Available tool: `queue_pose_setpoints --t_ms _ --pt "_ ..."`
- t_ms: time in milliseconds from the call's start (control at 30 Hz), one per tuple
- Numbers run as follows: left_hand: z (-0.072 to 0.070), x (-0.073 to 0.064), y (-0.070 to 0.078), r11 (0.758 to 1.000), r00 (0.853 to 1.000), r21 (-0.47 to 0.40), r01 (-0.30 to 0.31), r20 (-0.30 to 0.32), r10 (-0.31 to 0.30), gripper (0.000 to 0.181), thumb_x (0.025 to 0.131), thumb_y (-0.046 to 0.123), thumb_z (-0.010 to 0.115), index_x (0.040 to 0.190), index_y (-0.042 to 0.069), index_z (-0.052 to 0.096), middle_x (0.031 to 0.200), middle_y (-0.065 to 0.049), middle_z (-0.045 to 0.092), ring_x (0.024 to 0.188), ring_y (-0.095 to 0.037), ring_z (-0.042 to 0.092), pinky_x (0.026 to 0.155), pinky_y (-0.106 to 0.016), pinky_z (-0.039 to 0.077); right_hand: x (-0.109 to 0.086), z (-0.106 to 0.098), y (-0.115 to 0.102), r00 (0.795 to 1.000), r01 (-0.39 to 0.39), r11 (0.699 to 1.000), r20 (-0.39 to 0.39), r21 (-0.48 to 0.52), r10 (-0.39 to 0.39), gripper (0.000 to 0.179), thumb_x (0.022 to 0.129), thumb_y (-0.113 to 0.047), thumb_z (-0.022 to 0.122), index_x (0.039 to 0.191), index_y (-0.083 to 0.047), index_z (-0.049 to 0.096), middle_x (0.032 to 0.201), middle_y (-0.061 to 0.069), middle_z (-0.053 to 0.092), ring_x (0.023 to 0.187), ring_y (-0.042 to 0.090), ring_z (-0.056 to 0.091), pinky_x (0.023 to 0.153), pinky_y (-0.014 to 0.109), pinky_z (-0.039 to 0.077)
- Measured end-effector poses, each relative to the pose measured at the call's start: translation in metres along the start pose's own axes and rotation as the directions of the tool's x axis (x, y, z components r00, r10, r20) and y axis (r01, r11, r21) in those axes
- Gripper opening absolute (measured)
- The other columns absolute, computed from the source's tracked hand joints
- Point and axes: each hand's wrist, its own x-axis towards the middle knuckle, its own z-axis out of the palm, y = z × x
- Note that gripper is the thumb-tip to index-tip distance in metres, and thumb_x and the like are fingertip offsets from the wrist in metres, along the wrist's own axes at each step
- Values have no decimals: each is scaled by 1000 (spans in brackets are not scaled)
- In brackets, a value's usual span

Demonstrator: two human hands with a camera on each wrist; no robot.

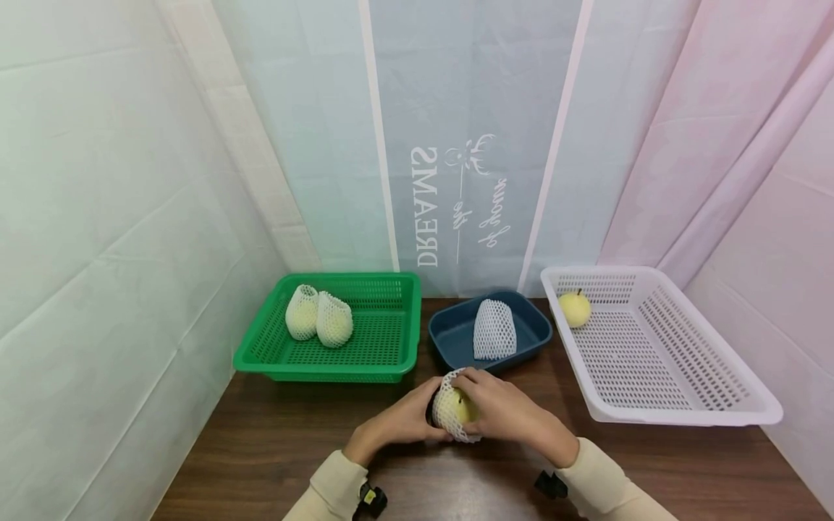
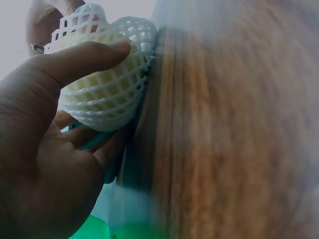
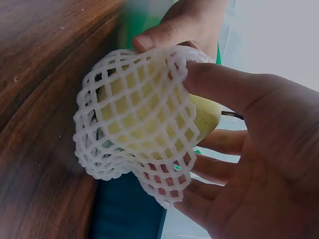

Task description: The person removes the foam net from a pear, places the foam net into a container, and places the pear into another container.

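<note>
At your left, two netted pears [image 1: 334, 322] lie in the green basket [image 1: 319, 370]. Your left hand [image 1: 413, 414] has its thumb and fingers clamped round the foam net [image 1: 447, 409] and the pear [image 1: 465, 410] inside, just above the table; the stem end is bare. A spare net [image 1: 494, 331] lies in the blue tray [image 1: 456, 335]. Your right hand [image 1: 504, 409] grips the net's open edge, thumb outside. You seem midway through sleeving; next, you'd likely draw that edge evenly over the stem. Rightmost, the white basket [image 1: 641, 354] holds one unwrapped pear [image 1: 576, 310].
</note>
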Motion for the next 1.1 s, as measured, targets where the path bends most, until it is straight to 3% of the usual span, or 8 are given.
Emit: queue_pose_setpoints --t_ms 200,733,1100 --pt "-1 -1 1 999 1000 27 21 1 -21 91 85 25 92 159 18 40 154 -1 54 139 -12 53 117 -35 46 2 6 -1 999 -17 1000 50 10 16 74 79 -25 97 140 -4 61 134 13 64 117 31 67 86 47 61" --pt "-2 -1 -1 999 1000 29 25 8 -26 86 86 18 90 157 19 43 151 -1 56 135 -11 56 114 -34 48 5 11 2 998 -55 997 42 58 52 75 74 -23 97 139 -2 63 133 16 68 111 31 71 84 46 61" --pt "-2 -1 -1 1000 1000 -6 28 -3 -29 86 88 21 89 161 22 42 157 1 54 141 -12 53 119 -36 45 4 7 3 999 -40 998 8 56 40 73 77 -28 95 138 -2 65 133 15 69 112 30 72 86 45 61"
